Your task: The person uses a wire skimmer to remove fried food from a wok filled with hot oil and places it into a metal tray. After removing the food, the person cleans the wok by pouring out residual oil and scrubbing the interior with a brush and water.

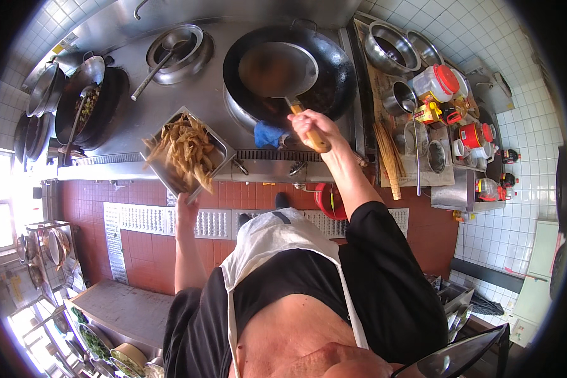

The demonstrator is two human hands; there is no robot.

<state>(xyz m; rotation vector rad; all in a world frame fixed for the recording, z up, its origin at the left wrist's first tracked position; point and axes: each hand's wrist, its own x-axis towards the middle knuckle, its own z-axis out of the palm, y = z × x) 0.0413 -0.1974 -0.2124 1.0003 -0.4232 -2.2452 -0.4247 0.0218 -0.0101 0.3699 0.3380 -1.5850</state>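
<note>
My right hand (314, 127) grips the wooden handle (317, 141) of a wide round strainer (304, 71), which hangs over a large black wok (338, 66) on the range. Something brownish in the strainer is blurred. My left hand (187, 208) holds the near corner of a rectangular steel tray (224, 150). Heaped in that tray are golden-brown fried pieces (184, 146), perhaps small fish, some blurred at the edges. A crumpled blue cloth (269, 134) lies by the wok's near rim.
Left of the wok, a ladle (153, 71) rests across a steel basin (193, 52). Another wok (113, 108) with a pan of food stands far left. On the right are a bamboo brush (388, 160), a steel pot (397, 97) and several seasoning containers. A red bucket (323, 208) sits on the floor.
</note>
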